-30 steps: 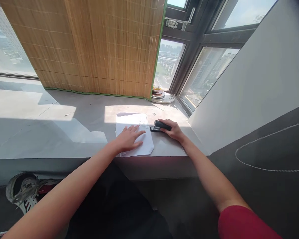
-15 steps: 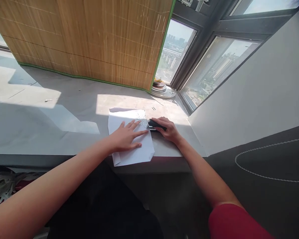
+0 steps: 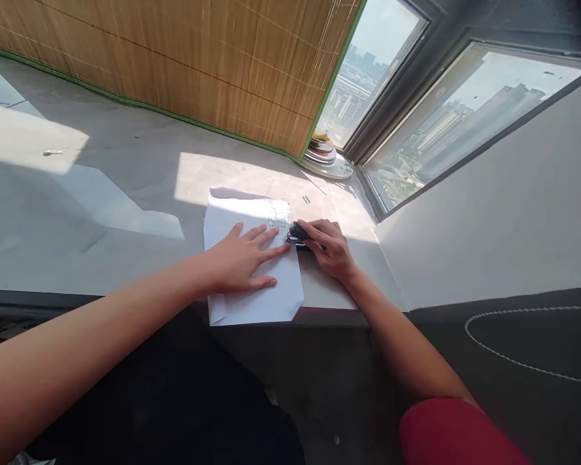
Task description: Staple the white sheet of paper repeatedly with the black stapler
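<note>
White paper (image 3: 256,303) lies on the grey sill, its lower edge hanging slightly over the front and its corners folded. My left hand (image 3: 242,261) rests flat on it with fingers spread. Many small staples (image 3: 278,216) cover the paper's upper right part. A black stapler (image 3: 299,232) is in my right hand (image 3: 333,250), with fingers and thumb wrapped round it. The stapler's front end meets the paper's right edge, close to my left index fingertip. Whether its jaws are pressed together is too small to tell.
Behind the paper hangs a bamboo blind (image 3: 174,58) with green edging. Stacked round plates or discs (image 3: 326,161) stand in the window corner. Two staple strips (image 3: 306,199) lie beyond the stapler. A white wall (image 3: 503,194) rises at the right, with a beaded cord (image 3: 494,352) below.
The camera view has shifted and tilted, bringing the sill closer. The stapler sits slightly nearer the stapled patch along the paper's right edge. Both hands keep nearly the same pose.
</note>
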Demonstrator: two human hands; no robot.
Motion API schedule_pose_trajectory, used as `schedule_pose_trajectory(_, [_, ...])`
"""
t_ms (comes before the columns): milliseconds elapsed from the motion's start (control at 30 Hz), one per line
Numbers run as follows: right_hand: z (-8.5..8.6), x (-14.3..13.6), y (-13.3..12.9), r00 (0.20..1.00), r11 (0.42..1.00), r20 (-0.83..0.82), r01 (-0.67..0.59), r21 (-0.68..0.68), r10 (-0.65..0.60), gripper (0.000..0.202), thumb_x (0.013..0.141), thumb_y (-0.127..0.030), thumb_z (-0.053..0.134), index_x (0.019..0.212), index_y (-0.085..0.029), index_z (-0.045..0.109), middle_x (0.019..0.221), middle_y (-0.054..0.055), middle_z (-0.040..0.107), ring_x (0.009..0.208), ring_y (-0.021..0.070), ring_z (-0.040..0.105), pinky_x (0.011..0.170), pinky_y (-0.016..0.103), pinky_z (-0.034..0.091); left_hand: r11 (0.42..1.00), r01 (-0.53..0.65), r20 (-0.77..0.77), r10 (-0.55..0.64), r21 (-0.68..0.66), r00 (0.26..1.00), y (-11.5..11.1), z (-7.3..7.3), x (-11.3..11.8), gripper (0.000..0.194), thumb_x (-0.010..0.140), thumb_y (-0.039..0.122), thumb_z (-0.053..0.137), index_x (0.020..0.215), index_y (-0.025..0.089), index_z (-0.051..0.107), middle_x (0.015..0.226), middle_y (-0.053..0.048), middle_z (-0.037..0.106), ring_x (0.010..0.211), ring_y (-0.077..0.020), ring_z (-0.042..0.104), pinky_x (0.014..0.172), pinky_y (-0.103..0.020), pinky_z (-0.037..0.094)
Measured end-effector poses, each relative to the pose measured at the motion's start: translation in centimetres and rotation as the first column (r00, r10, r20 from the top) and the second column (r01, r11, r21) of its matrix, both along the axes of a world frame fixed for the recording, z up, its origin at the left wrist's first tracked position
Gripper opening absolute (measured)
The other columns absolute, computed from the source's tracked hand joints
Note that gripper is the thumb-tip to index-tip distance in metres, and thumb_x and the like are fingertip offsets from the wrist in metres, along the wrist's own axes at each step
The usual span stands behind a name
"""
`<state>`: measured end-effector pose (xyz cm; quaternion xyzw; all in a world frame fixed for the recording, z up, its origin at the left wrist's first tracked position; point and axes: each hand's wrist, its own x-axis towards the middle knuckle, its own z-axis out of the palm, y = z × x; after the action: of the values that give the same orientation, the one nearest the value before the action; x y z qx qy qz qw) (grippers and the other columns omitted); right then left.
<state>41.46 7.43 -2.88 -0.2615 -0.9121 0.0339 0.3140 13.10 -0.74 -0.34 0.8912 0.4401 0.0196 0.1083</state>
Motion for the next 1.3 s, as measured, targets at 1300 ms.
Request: schedule_pose_trajectory(1300, [0.5,-0.94,-0.68,0.996,0.998,0.062,0.056,0.005,-0.056,0.057,0.111,-0.025,0.056,0.164,-0.045,0.053,0.118,0.007,0.072,0.105,0.0282,0.065,0.094,0.048,0.049,1.0,-0.024,0.096,0.024,-0.005,0.995,0.01,-0.44,0.36,0.081,0.096,0.071,0.064,0.168,0.04,0.045,0.183,-0.009,0.029,0.164,-0.048,0.027,0.126,-0.064,0.025])
